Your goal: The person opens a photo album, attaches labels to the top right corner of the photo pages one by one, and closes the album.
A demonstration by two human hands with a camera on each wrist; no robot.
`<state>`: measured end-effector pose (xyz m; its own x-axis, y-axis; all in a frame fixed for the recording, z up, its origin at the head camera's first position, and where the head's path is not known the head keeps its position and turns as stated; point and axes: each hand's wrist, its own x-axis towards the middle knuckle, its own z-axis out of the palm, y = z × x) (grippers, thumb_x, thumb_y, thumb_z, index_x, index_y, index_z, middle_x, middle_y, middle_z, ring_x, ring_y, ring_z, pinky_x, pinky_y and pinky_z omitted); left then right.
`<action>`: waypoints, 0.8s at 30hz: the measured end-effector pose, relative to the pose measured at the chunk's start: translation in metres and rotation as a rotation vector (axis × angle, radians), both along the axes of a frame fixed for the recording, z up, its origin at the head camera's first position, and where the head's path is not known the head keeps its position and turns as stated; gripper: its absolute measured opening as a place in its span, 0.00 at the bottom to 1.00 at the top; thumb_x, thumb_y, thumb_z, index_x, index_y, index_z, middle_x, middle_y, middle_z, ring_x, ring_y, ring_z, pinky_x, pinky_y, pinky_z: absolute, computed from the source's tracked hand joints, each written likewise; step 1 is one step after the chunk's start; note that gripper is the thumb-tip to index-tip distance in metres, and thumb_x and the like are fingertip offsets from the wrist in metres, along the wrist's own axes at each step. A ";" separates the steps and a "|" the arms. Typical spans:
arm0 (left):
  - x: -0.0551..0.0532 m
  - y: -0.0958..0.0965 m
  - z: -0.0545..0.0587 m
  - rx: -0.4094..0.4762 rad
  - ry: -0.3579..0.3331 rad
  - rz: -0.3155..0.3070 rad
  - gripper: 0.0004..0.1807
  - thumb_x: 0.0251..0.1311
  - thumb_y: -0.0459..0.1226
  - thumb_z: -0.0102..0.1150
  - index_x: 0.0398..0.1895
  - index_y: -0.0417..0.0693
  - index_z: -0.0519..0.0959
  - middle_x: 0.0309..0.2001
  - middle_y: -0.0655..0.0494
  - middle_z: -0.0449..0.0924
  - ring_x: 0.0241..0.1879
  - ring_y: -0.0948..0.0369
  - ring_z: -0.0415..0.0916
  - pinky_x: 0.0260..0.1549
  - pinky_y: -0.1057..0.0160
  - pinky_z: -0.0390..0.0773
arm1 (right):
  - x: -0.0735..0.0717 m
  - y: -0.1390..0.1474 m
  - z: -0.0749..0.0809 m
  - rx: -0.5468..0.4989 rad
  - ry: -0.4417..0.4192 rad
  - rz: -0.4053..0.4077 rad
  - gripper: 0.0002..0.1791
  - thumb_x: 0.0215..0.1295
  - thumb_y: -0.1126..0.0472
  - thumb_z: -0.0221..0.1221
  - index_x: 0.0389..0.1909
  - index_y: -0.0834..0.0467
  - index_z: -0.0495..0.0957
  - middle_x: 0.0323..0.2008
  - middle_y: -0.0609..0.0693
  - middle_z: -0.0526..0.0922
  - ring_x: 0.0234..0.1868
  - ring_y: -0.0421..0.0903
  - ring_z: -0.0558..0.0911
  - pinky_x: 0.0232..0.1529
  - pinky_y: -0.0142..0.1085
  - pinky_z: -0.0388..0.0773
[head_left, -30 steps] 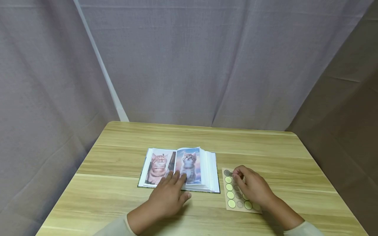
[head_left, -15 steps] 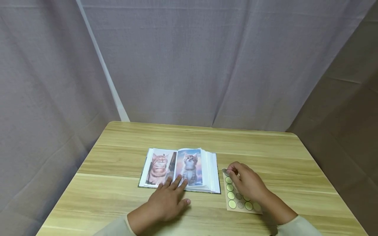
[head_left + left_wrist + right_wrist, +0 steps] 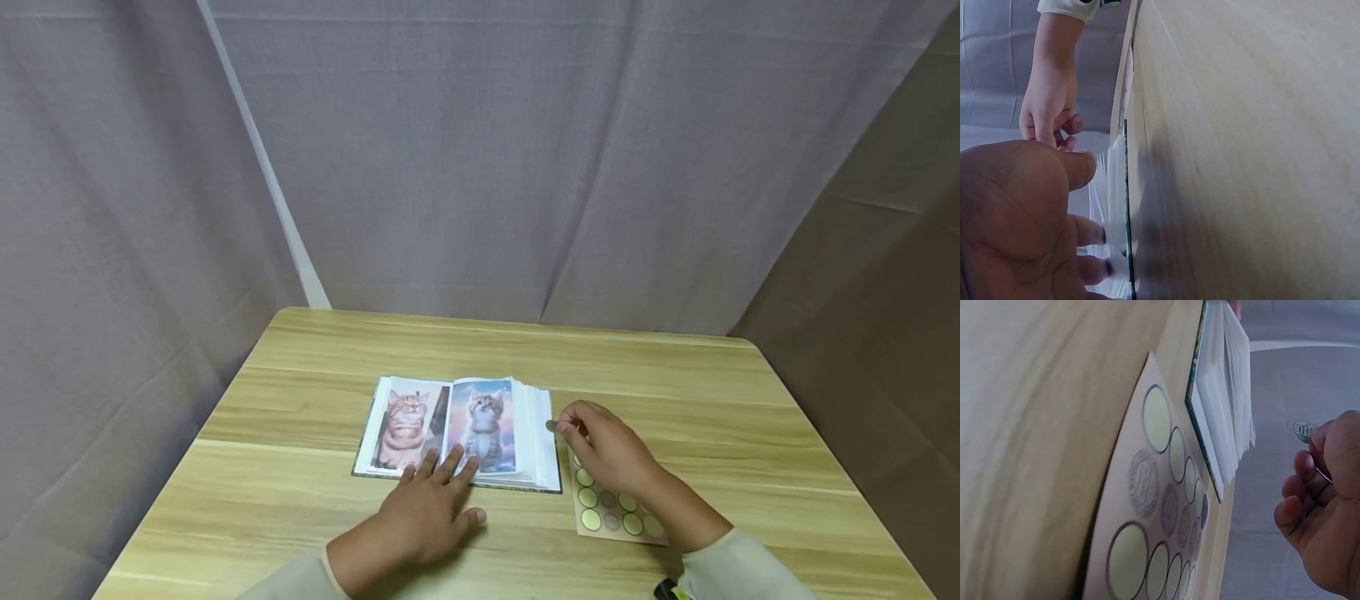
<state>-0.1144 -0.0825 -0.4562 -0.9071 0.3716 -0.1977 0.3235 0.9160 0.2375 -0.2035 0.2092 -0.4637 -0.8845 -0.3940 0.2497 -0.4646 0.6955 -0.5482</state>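
The right hand (image 3: 611, 454) pinches a sticker (image 3: 1303, 431) between thumb and finger, right of the head view's lower middle. It has moved from the sheet's (image 3: 1116, 503) upper left corner to the album's (image 3: 532, 433) right edge, so the peeling looks done. The left hand (image 3: 427, 512) stays spread over the album's near edge, on the worktop (image 3: 292, 467).

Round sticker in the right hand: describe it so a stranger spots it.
On the wooden table, an open photo album lies beside a tan sheet. Near the album's right edge, the right hand pinches a round sticker. Unlike the sheet's circles, it is up in the air.
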 end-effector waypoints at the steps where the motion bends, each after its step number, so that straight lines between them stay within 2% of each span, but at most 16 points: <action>1: 0.000 0.000 0.000 0.000 0.001 0.000 0.41 0.72 0.64 0.45 0.82 0.56 0.56 0.81 0.51 0.49 0.77 0.39 0.48 0.70 0.35 0.57 | -0.001 -0.002 0.001 -0.002 -0.003 0.004 0.04 0.77 0.59 0.57 0.38 0.49 0.76 0.33 0.40 0.74 0.33 0.40 0.73 0.31 0.35 0.73; 14: 0.000 -0.001 -0.002 -0.013 0.003 0.000 0.41 0.72 0.64 0.45 0.82 0.57 0.55 0.81 0.52 0.48 0.77 0.40 0.48 0.70 0.35 0.57 | -0.012 -0.026 0.008 0.007 -0.048 0.042 0.04 0.78 0.57 0.56 0.39 0.48 0.75 0.33 0.40 0.74 0.33 0.41 0.73 0.32 0.37 0.73; 24: 0.000 -0.001 -0.002 -0.010 0.021 -0.006 0.41 0.72 0.63 0.46 0.82 0.57 0.56 0.81 0.50 0.49 0.77 0.39 0.49 0.69 0.35 0.58 | -0.019 -0.038 0.006 0.006 -0.030 0.070 0.04 0.77 0.58 0.57 0.39 0.50 0.77 0.31 0.41 0.74 0.31 0.41 0.72 0.32 0.37 0.72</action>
<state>-0.1142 -0.0834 -0.4582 -0.9089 0.3747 -0.1828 0.3334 0.9165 0.2213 -0.2225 0.1710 -0.4575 -0.8619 -0.4562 0.2213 -0.4955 0.6651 -0.5587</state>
